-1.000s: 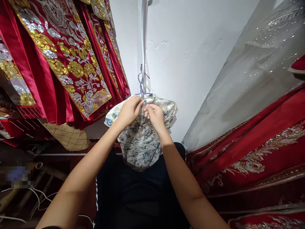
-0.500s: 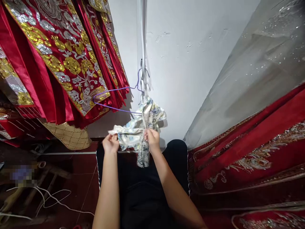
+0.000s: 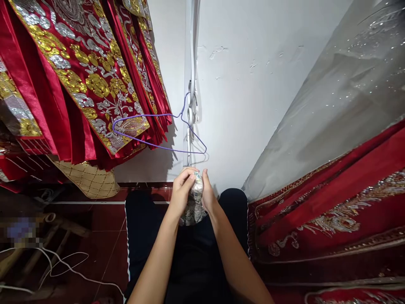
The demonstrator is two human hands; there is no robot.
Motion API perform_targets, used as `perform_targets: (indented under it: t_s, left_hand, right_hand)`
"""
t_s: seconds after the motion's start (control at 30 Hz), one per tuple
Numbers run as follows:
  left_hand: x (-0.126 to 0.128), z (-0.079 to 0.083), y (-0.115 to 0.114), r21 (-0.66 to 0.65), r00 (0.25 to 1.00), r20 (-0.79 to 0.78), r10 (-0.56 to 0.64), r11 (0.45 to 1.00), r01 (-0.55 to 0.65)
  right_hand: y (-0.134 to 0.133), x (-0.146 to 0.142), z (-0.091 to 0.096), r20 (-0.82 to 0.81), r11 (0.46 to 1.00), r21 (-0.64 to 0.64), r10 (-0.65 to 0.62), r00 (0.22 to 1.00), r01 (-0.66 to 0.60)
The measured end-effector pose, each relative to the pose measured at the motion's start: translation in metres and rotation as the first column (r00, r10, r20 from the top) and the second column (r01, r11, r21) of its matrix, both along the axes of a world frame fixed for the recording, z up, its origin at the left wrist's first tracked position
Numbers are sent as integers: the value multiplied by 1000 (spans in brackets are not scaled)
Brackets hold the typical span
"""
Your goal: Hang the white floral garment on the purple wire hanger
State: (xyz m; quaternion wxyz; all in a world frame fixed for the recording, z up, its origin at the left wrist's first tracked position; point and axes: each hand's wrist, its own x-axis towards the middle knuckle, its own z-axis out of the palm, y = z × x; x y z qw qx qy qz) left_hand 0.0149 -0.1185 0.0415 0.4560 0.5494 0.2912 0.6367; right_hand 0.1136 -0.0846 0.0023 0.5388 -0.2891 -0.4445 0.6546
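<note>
A light patterned garment (image 3: 197,198) is bunched up between my two hands, above my lap. My left hand (image 3: 184,188) is closed around its left side, with the fingers curled over the top. My right hand (image 3: 209,192) presses on it from the right, thumb pointing up. Most of the cloth's shape is hidden by the hands and the folds. Just beyond them, a purple wire hanger (image 3: 158,147) hangs bare from a hook on a white vertical rack (image 3: 192,55) against the wall.
Red garments with gold and silver sequins (image 3: 98,86) hang at the left. To the right are a sheer glittery fabric (image 3: 316,101) and red embroidered cloth (image 3: 322,221). A wooden stool (image 3: 63,226) and a white cable (image 3: 76,272) lie at lower left.
The garment has come away from the hanger and is now gathered into a bundle. My left hand has moved right, close to my right hand. The hanger now shows whole.
</note>
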Motion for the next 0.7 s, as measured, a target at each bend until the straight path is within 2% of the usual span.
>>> perform_targets:
  t_s: [0.07,0.13,0.2,0.27,0.33,0.4,0.43,0.47,0.5,0.53,0.6,0.63,0.67,0.7]
  left_hand:
    - [-6,10,-8,97,979,-191,73,994,-55]
    - [-15,19,-13,144,931,-337,142,985,-98]
    - [-26,24,-13,179,872,-442,211,973,-144]
    - [-37,24,-8,172,830,-515,213,974,-144]
    - [-47,18,-2,65,817,-572,64,997,-32]
    - [-56,6,1,-101,759,-621,-196,980,171]
    - [-60,0,1,-161,701,-651,-291,955,248]
    - [-64,-7,1,-186,642,-693,-328,942,281]
    - [-69,-12,0,-180,590,-746,-308,947,267]
    - [-74,-16,-1,-146,550,-800,-241,967,211]
    - [-86,-17,-3,-33,478,-877,-42,999,27]
    - [-93,-14,-4,29,440,-896,55,997,-66]
    - [-99,-8,-4,86,405,-904,137,986,-140]
    - [-104,-1,-5,136,384,-901,202,972,-191]
  right_hand:
    - [-5,2,9,-8,986,-40,160,987,-160]
    - [-6,7,15,27,943,-74,327,945,-325]
    - [-4,14,20,79,901,-44,434,898,-431]
    - [1,21,29,206,864,38,484,850,-502]
    - [6,30,46,398,814,115,487,777,-569]
    - [12,42,68,556,781,185,417,719,-597]
    - [15,49,80,599,785,246,338,726,-569]
    - [18,55,90,614,796,333,225,757,-506]
    - [23,60,100,602,799,432,89,793,-418]
    - [29,63,106,558,788,534,-58,828,-305]
    - [45,62,111,362,738,675,-312,879,-16]
    - [55,57,109,254,722,681,-388,886,121]
    - [65,48,105,181,730,647,-429,885,221]
    - [76,38,98,168,758,594,-444,880,270]
